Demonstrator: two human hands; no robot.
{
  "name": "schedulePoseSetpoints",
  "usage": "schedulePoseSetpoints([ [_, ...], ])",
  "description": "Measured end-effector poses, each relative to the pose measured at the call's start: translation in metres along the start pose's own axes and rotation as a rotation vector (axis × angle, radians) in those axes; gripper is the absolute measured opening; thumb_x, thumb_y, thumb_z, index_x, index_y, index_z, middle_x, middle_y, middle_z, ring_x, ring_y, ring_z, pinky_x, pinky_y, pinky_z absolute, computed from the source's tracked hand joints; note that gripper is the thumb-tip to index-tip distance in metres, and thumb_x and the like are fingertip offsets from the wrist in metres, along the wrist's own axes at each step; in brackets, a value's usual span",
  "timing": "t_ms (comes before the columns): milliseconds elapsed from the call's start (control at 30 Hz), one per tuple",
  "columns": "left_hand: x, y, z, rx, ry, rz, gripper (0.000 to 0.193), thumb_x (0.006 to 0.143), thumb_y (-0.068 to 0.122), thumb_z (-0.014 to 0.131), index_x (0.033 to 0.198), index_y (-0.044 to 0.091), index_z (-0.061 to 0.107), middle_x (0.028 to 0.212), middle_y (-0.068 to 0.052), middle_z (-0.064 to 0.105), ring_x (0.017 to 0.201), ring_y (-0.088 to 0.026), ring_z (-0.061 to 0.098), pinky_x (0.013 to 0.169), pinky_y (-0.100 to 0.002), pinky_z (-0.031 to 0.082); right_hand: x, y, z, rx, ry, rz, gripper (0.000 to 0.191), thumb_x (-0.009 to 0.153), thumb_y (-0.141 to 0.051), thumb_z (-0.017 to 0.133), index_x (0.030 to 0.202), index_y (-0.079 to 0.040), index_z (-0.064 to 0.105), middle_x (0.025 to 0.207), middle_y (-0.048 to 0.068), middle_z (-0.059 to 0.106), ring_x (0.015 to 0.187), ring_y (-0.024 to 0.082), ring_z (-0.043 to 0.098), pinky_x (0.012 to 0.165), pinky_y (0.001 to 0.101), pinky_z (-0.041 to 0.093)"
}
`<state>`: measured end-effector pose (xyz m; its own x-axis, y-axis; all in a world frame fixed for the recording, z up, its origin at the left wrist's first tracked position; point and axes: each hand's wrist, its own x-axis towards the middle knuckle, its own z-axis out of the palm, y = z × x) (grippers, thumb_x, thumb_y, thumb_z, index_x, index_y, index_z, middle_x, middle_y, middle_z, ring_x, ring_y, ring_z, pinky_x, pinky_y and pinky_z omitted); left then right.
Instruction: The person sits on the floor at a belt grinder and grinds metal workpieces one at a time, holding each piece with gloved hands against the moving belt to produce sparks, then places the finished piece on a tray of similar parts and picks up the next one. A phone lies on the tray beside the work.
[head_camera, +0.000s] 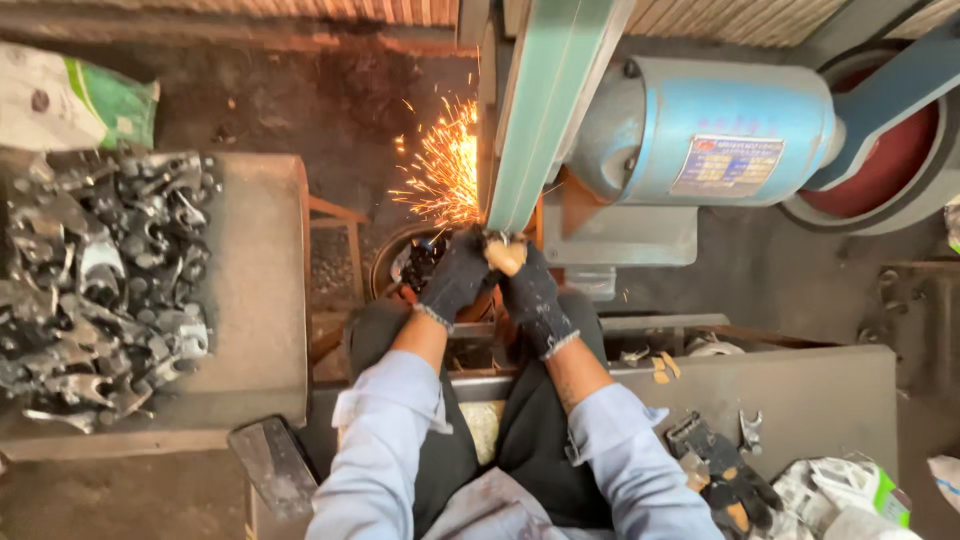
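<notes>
At the far left a white and green sack (70, 100) lay on the floor. Near it, a heap of dark metal parts (100, 285) covered the left portion of a low table (260, 290). Right of the table, a round bin (400, 270) held more dark pieces. Orange sparks (440, 175) sprayed to the left from the contact point on the green grinding belt (545, 110).

The left hand (455, 275), in a dark glove, was closed on a small workpiece (505, 255), pressing it against the lower end of the belt. The right hand (530, 290), also gloved, was clamped on the same workpiece from the right side, touching the left hand. The workpiece was mostly hidden by the fingers.

Right of the belt stood a blue motor (710, 130). At near right, a spare pair of gloves (725, 475) rested on a grey table (820, 400), beside crumpled paper (835, 485).
</notes>
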<state>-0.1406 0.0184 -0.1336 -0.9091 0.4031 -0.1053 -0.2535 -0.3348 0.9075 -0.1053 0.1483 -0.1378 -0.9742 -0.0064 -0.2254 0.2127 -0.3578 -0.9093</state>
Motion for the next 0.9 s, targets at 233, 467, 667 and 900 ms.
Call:
schedulePoseSetpoints([
  [233, -0.056, 0.086, 0.024, 0.894, -0.094, 0.360, 0.067, 0.074, 0.031, 0.084, 0.131, 0.004, 0.061, 0.117, -0.018, 0.069, 0.110, -0.032, 0.069, 0.094, -0.041, 0.053, -0.073, -0.094, 0.008, -0.547, -0.194, -0.363, 0.053, 0.097, -0.013, 0.062, 0.146, 0.000, 0.046, 0.122, 0.006, 0.062, 0.103, 0.010, 0.059, 0.087, 0.0266, 0.046],
  [467, -0.108, 0.076, 0.056, 1.157, 0.169, 0.234, 0.084, 0.070, 0.034, 0.089, 0.141, 0.005, 0.054, 0.125, -0.019, 0.063, 0.114, -0.038, 0.062, 0.096, -0.048, 0.051, -0.113, -0.097, 0.033, -0.159, -0.042, 0.177, 0.045, 0.092, -0.016, 0.075, 0.134, -0.004, 0.065, 0.096, 0.003, 0.070, 0.076, 0.010, 0.062, 0.067, 0.0281, 0.051],
  [667, -0.137, 0.063, 0.070, 0.854, 0.033, 0.305, 0.081, 0.070, 0.039, 0.093, 0.134, 0.003, 0.059, 0.132, -0.022, 0.062, 0.127, -0.040, 0.058, 0.106, -0.048, 0.048, -0.144, -0.113, 0.006, -0.767, -0.432, -0.502, 0.039, 0.081, -0.001, 0.081, 0.117, -0.009, 0.068, 0.114, 0.009, 0.072, 0.105, 0.021, 0.071, 0.089, 0.0314, 0.057],
  [900, -0.115, 0.114, 0.061, 0.814, -0.181, 0.045, 0.061, 0.073, 0.026, 0.084, 0.129, 0.011, 0.066, 0.107, -0.010, 0.075, 0.101, -0.028, 0.073, 0.089, -0.040, 0.056, -0.117, -0.139, -0.008, -0.831, -0.277, 0.122, 0.042, 0.084, -0.012, 0.069, 0.126, -0.015, 0.069, 0.094, 0.010, 0.078, 0.080, 0.027, 0.072, 0.076, 0.0320, 0.056],
])
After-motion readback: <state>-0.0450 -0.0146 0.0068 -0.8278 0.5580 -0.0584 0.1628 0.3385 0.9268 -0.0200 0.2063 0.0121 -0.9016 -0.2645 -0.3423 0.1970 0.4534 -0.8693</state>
